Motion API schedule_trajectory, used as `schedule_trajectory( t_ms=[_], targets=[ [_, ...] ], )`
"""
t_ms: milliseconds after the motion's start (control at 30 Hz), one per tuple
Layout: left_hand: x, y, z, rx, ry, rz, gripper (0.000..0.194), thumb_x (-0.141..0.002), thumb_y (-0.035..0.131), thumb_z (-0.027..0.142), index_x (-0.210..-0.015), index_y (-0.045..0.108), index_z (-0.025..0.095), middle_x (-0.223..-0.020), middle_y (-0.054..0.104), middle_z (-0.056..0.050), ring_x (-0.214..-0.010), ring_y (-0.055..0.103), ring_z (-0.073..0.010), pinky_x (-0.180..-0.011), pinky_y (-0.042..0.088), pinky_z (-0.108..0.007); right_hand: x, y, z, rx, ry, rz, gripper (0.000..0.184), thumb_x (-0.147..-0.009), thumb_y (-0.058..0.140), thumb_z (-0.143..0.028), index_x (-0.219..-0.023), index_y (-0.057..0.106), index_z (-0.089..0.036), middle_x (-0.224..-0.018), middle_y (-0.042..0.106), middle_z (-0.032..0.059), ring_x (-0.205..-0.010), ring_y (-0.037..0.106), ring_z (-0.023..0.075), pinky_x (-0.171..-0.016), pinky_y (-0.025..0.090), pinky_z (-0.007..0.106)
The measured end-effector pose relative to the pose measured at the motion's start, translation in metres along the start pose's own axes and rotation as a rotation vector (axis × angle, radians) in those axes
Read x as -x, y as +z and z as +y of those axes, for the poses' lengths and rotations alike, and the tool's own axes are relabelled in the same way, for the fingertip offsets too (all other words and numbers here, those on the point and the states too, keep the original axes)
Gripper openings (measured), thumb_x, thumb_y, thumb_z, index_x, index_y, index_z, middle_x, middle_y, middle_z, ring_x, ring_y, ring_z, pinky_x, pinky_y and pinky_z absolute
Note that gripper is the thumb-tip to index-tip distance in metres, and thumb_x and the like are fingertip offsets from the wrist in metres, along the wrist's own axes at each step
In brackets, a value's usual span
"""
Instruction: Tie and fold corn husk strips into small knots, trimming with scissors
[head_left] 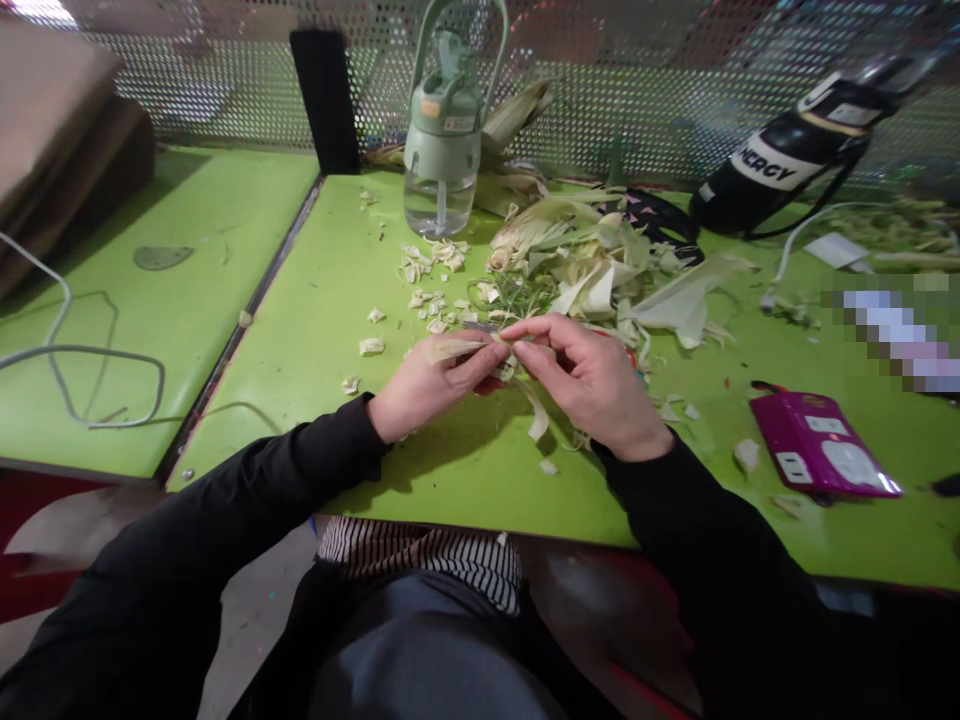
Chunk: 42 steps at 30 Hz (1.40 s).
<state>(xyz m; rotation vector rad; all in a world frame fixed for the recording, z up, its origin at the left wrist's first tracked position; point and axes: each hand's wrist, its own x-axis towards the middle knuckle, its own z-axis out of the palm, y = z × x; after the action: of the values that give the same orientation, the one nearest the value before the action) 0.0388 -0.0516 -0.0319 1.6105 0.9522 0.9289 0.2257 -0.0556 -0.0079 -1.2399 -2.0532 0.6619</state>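
My left hand [442,385] is closed on a pale corn husk strip [459,348] above the green table. Its thumb presses the strip against the fingers. My right hand [600,385] meets it there, thumb and forefinger pinched on the same husk. A curled strip [537,418] hangs below the fingertips. Small folded husk pieces [431,300] lie scattered left of and beyond my hands. Behind the right hand is a heap of loose corn husks [592,265] with green shreds. A red object [630,356] shows partly beside the right hand, mostly hidden.
A light green water bottle [442,150] stands at the back, a black bottle [780,165] leans at the back right. A purple power socket [825,445] lies on the right. Brown cardboard [60,130] and a white cable [71,385] are left; a perforated metal screen [225,90] borders the table.
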Motion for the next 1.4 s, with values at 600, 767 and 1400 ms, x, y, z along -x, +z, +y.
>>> schedule_trajectory(
  t_ms=[600,767,1400],
  targets=[
    [-0.001,-0.002,0.004,0.112,-0.123,0.005,0.027,-0.097,0.055,0.03,-0.076,0.061,0.014,-0.072,0.064,-0.002,-0.063,0.066,-0.0095,-0.065,0.058,-0.022,0.0,-0.006,-0.007,0.091,-0.174,0.007,0.009,-0.09,0.063,-0.026,-0.083,0.067,-0.023,-0.075,0.07,0.0004,-0.059,0.056,0.0136,-0.056,0.045,0.03],
    [0.0,-0.007,0.009,0.049,-0.08,-0.07,0.021,-0.094,0.05,0.019,-0.079,0.063,0.013,-0.078,0.066,-0.004,-0.069,0.064,-0.0103,-0.07,0.057,-0.024,0.0,-0.001,-0.005,0.168,-0.205,0.068,0.007,-0.088,0.063,-0.022,-0.08,0.062,-0.022,-0.074,0.069,0.0006,-0.061,0.058,0.0135,-0.058,0.045,0.029],
    [0.0,-0.014,0.002,0.201,-0.203,-0.217,0.02,-0.09,0.059,0.019,-0.106,0.065,0.009,-0.097,0.074,-0.01,-0.084,0.07,-0.0126,-0.079,0.057,-0.026,-0.001,-0.011,0.002,0.284,-0.293,-0.098,0.01,-0.09,0.058,-0.014,-0.083,0.064,-0.019,-0.075,0.068,0.0009,-0.064,0.058,0.0131,-0.061,0.042,0.027]
  ],
)
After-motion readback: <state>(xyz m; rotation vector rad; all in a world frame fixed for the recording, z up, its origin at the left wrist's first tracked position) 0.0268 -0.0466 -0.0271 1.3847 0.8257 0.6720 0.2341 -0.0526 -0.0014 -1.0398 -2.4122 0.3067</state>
